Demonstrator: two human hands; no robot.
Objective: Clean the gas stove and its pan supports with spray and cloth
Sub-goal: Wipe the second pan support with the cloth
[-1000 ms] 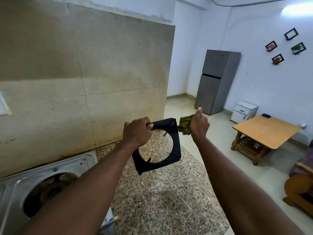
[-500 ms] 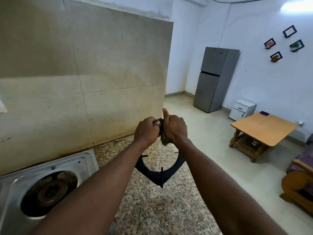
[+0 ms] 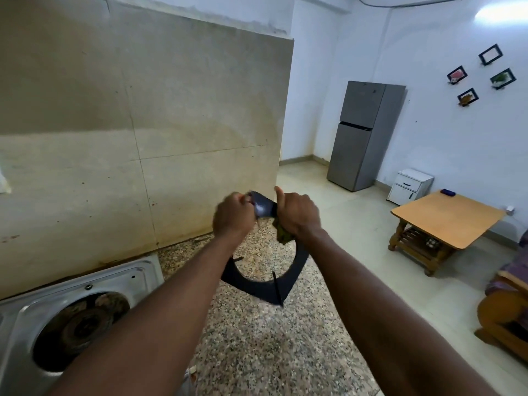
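I hold a black square pan support (image 3: 258, 290) with a round opening up in the air above the speckled granite counter (image 3: 257, 338). My left hand (image 3: 233, 215) grips its top corner. My right hand (image 3: 298, 214), thumb up, presses a crumpled green cloth (image 3: 283, 234) against the support's upper right edge. The steel gas stove (image 3: 137, 277) lies at the lower left, its dark burner well (image 3: 83, 324) bare and partly hidden behind my left forearm.
A beige tiled wall (image 3: 143, 124) rises behind the counter. To the right, open floor leads to a grey fridge (image 3: 365, 135), a small white cabinet (image 3: 410, 187), a wooden low table (image 3: 448, 218) and a wooden chair (image 3: 505, 318).
My right hand with the cloth came from the support's right corner onto its top edge beside my left hand. The support swung from facing me to hanging corner-down.
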